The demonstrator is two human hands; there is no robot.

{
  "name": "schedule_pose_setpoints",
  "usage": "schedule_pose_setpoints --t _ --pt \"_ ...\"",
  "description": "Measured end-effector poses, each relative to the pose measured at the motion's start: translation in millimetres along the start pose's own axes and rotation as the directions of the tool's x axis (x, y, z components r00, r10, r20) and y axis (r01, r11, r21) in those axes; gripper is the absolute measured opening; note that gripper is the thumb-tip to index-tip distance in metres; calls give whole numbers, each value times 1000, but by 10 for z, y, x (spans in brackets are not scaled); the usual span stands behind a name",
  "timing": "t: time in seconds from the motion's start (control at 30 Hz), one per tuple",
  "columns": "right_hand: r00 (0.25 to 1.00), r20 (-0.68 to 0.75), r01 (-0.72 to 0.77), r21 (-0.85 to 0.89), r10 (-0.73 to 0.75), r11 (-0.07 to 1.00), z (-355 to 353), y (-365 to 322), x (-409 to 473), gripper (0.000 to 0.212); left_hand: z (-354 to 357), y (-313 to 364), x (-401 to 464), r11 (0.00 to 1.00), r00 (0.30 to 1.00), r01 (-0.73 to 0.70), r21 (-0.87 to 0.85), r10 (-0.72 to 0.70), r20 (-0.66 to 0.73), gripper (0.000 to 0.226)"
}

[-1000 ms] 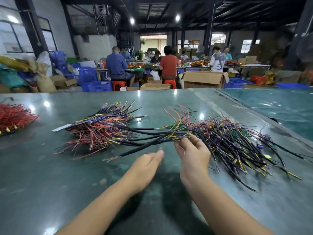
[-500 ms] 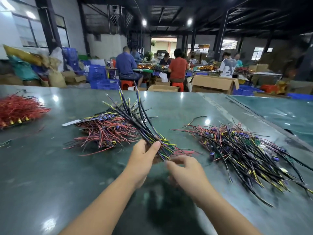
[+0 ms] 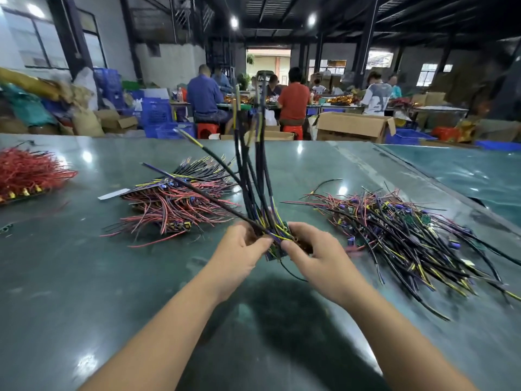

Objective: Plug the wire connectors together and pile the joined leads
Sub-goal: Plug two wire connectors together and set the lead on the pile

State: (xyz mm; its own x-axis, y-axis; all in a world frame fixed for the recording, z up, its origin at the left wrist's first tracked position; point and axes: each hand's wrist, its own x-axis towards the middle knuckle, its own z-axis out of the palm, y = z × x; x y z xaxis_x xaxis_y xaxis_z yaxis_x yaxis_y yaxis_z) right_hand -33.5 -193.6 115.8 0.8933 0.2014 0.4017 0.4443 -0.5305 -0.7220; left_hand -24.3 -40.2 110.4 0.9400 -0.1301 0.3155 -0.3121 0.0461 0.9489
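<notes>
Fingers of both hands, left (image 3: 239,251) and right (image 3: 315,253), curl round 1 bundle (image 3: 255,176) held upright above green table (image 3: 84,277); piles (image 3: 394,230) flank it. Workshop behind.

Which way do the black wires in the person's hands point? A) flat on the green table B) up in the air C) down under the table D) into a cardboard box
B: the bunch of black sleeved wires stands nearly upright, fanning upward from where the left hand and the right hand hold its lower end together just above the shiny green table.
</notes>
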Motion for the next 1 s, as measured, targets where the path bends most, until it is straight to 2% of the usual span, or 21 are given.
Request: schedule_pose_setpoints --t 0.07,0.2,0.4,0.5,0.6,0.67,0.8,0.87,0.93,1.0 --pt "999 7 -39 81 38 996 -20 17 17 21 22 -2 -6 999 1000 -2 43 2 -20 19" --pt "996 6 -85 74 84 994 -14 64 42 17 22 -53 -8 992 998 55 110 -52 -25 17" --pt "981 78 -186 124 177 975 2 133 43 13 -40 -113 -14 979 978 202 36 -203 47 16" --pt "964 43 -267 164 263 950 20 164 33 23 -28 -108 -18 976 976 204 79 -209 58 13" --pt "956 -26 -291 72 294 954 46 150 41 11 -8 -131 8 968 978 206 143 -209 8 10" --pt "950 -80 -304 0 303 953 75 118 49 23 12 -150 27 960 980 198 198 -197 -27 7" --pt "949 -181 -289 -167 259 943 118 42 53 18 43 -134 45 939 976 210 272 -186 -115 24" --pt "947 -202 -287 -180 251 941 149 27 62 15 25 -143 57 948 975 211 236 -188 -117 8" --pt "947 -217 -274 -171 235 946 183 16 62 14 -16 -164 75 954 972 227 194 -210 -102 17" --pt "944 -247 -269 -196 218 943 190 32 60 17 -63 -170 76 955 972 232 185 -219 -89 16"
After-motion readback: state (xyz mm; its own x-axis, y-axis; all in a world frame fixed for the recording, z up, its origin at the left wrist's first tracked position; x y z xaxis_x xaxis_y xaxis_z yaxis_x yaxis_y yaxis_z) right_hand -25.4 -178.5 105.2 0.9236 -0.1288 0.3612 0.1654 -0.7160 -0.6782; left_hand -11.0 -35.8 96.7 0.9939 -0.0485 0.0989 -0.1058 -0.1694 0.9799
